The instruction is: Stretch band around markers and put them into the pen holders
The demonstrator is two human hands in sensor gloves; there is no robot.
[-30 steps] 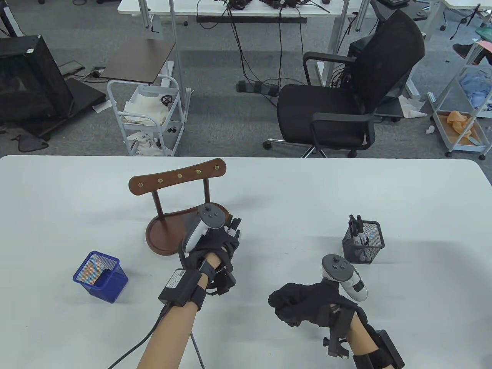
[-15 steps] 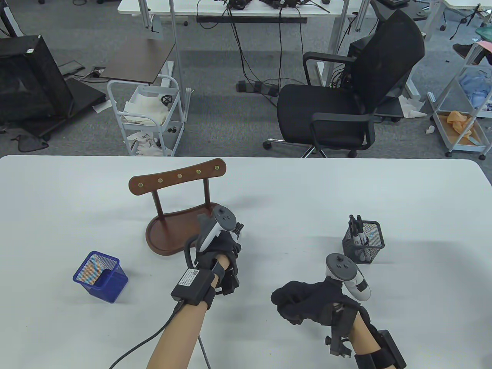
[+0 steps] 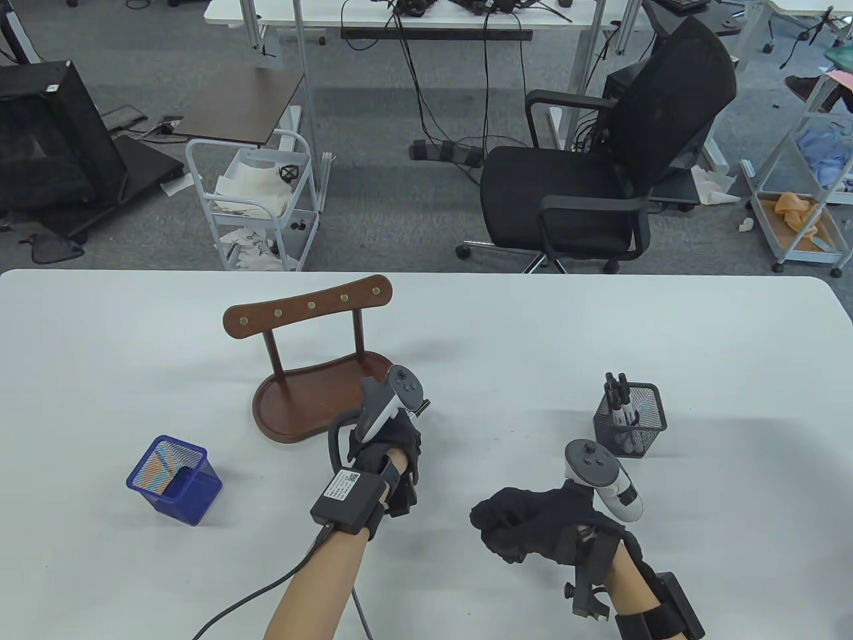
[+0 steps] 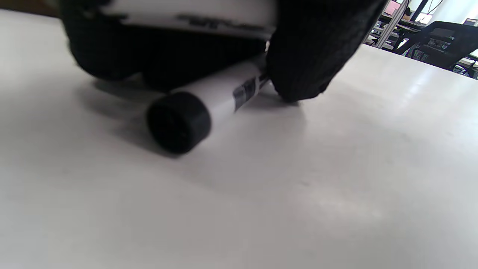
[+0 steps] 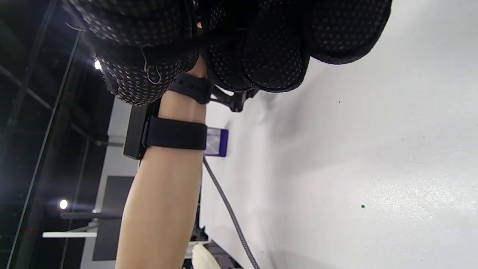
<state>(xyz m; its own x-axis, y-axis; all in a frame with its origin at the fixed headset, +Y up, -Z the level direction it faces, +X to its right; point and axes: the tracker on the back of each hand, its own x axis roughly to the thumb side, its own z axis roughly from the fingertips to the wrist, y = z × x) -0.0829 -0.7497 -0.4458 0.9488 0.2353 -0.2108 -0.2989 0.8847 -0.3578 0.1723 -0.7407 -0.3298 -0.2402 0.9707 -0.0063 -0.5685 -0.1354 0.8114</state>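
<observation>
Two markers sit loosely under my left hand on the table beside the wooden stand, my right hand clenched empty, so one could roll free if my curled fingers slacken.

The white marker with a black end cap carries a dark printed label, too blurred to read. The black dotted-fabric glove on the left hand bears a grey and white tracker. The white tabletop holds a blue wire-mesh pen holder at eight o'clock, a black wire-mesh pen holder at three, and a dark reddish-brown wooden stand with brass-coloured studs.
</observation>
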